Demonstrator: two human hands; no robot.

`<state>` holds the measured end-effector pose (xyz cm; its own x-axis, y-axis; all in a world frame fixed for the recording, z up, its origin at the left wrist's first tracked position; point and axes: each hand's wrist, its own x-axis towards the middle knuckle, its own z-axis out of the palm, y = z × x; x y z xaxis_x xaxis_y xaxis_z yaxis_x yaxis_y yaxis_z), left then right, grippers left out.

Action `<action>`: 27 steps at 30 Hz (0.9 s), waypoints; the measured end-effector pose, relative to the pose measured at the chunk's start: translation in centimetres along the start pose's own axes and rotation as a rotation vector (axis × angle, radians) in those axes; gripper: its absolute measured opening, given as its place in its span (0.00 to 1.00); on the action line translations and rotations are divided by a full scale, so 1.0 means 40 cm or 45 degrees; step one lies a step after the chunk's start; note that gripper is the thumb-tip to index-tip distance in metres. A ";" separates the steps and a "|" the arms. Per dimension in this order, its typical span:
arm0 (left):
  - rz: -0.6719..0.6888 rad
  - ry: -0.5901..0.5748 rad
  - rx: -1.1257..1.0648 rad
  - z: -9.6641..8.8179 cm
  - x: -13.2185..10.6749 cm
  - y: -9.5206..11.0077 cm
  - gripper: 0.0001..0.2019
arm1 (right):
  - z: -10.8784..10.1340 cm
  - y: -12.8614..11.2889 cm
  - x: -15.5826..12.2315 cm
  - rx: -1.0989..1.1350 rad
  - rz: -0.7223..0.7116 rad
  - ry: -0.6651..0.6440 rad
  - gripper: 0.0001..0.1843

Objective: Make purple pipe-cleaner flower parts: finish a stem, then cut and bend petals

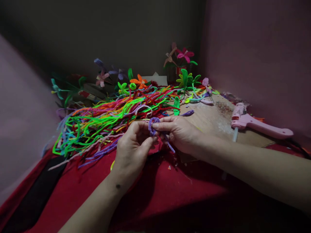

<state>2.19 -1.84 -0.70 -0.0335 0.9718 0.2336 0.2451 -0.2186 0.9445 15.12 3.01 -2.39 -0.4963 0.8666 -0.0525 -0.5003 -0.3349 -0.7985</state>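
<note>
As left hand (132, 149) and right hand (184, 133) clamp fingers on purple loop (150, 127), left of glue gun (256, 124), slack pinch risks unwinding.

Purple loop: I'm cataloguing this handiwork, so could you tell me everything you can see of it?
The purple loop looks like fuzzy, pipe-cleaner-like strand, curled into a small rounded ring with a gap in its middle. Fingers of the left hand and right hand pinch it, partly covering it. A straighter purple end slants down to the right; it seems part of the piece, though the join is hidden. The loop is held at the near right of the colourful pile.
</note>
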 end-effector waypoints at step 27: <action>-0.275 -0.414 0.104 -0.028 0.006 0.031 0.07 | 0.000 -0.022 0.006 0.047 0.173 0.102 0.07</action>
<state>1.40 -1.97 0.80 0.2124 0.9750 -0.0659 0.3427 -0.0111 0.9394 15.43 3.52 -1.71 -0.5034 0.8387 -0.2076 -0.4587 -0.4631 -0.7584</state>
